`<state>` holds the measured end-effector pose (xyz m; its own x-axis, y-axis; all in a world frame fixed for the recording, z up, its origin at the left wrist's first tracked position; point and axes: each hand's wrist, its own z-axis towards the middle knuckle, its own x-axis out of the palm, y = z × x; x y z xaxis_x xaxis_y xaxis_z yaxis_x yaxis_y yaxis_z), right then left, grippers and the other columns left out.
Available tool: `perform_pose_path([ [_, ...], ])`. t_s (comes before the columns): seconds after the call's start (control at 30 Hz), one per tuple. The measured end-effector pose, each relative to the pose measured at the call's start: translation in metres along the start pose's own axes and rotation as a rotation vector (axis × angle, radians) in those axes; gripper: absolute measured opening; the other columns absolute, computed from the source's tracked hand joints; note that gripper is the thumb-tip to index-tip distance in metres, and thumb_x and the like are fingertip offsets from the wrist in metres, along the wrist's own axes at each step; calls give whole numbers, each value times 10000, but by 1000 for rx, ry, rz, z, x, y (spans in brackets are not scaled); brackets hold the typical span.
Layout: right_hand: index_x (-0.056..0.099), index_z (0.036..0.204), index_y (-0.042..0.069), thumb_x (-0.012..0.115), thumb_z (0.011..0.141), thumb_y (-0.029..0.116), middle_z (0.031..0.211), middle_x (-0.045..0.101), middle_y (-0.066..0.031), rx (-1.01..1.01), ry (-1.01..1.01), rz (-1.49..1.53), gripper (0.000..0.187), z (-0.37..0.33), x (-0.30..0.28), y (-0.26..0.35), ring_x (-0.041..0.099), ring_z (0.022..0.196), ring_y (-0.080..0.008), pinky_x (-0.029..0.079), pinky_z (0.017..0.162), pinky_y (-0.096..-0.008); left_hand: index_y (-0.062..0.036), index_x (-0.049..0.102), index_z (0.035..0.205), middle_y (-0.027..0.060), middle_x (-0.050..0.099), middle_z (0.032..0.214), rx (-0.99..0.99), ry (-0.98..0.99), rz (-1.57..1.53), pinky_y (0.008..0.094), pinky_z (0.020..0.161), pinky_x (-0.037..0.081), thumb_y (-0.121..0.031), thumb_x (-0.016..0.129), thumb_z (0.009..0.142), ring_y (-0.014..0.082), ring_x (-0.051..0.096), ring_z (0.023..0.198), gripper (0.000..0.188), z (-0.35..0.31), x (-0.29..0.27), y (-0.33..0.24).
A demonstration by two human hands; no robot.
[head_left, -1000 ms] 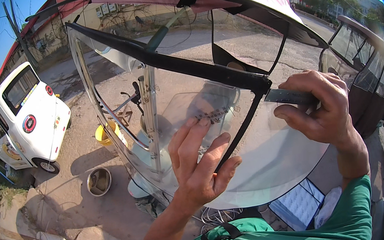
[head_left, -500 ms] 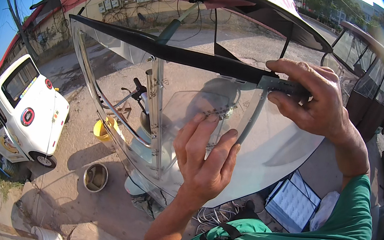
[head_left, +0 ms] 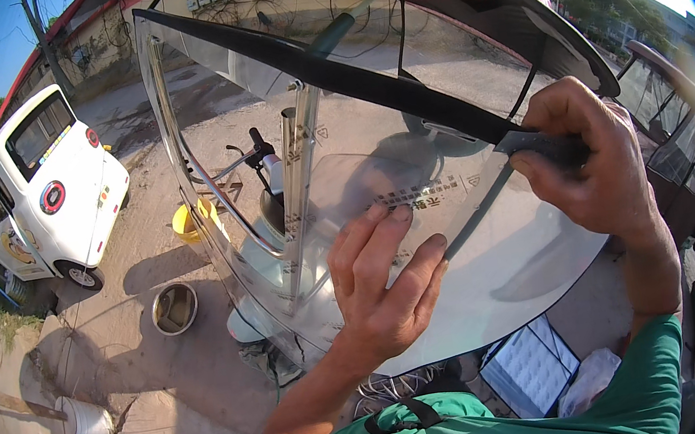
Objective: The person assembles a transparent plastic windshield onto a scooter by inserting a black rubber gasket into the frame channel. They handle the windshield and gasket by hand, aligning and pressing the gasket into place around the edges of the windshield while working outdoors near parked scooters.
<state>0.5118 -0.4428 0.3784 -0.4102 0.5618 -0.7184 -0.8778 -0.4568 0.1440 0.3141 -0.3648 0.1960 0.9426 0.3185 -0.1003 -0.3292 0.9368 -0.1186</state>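
Sunlit dirt yard, white car (head_left: 48, 194) parked off left.
My left hand (head_left: 385, 288) lies flat, fingers open, steadying the clear windshield (head_left: 501, 284) before me; my right hand (head_left: 595, 162) grips its black trim strip (head_left: 344, 74) to seat it.

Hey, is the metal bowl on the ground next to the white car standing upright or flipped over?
Upright. The metal bowl sits with its open mouth facing up, its inside visible, on the ground near the white car.

- An outdoor vehicle repair yard on bare dirt ground (head_left: 168, 396).
- A small white car (head_left: 48, 194) is parked left of the clear curved windshield (head_left: 457, 227).
- A yellow bucket (head_left: 187, 223) and metal basin (head_left: 173, 308) sit between them.
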Motion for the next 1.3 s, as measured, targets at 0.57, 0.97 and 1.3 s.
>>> perform_pose_path([
  [0.57, 574, 1232, 39, 721, 885, 75, 945, 613, -80, -111, -29, -345, 379, -20, 3, -25, 649, 869, -156, 521, 810, -282, -96, 726, 1035, 89, 645, 1163, -774, 222, 162, 448, 922, 488, -117, 886, 740, 315, 619, 1092, 336, -333, -47, 23],
  [0.97, 560, 1374, 46, 735, 921, 98, 1080, 681, -111, -98, -88, -404, 488, -43, -16, -63, 703, 994, -193, 554, 907, -323, -8, 691, 1131, 59, 734, 990, -1565, 13, -432, 286, 792, 568, -124, 805, 920, 140, 693, 852, 266, -458, -43, 21],
  [1.3, 566, 1359, 45, 734, 920, 101, 1088, 686, -112, -98, -79, -424, 473, -43, -23, -68, 705, 990, -191, 553, 904, -321, -56, 662, 1139, 59, 702, 1130, -1880, -359, -1137, 355, 876, 571, -19, 683, 980, 181, 687, 999, 165, -458, -59, 4],
])
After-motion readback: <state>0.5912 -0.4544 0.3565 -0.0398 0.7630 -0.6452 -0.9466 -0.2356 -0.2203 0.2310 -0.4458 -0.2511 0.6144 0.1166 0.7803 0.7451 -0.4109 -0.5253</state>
